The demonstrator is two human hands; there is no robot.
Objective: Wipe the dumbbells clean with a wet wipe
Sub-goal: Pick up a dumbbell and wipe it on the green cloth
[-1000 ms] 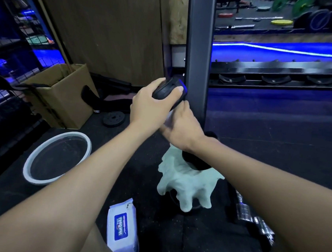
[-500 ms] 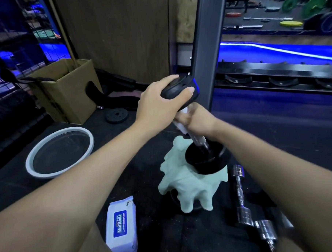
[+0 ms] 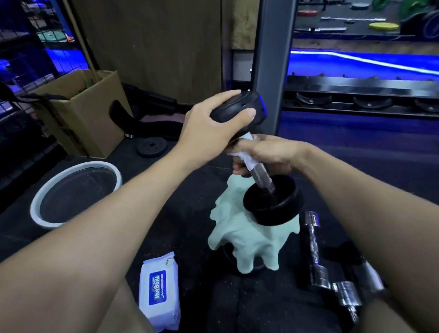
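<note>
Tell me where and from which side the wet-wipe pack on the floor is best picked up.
Take the wet-wipe pack across its two long edges, coming straight down from above. It lies flat, label up, long axis running away from the person, with bare floor on its left side. A pinching grip across the narrow width should hold the soft pack; the leg beside it blocks low approaches.

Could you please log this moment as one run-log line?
left hand: grips dumbbell top plate | right hand: wraps wet wipe around handle | lower plate over green cloth | wipe pack on floor
</note>
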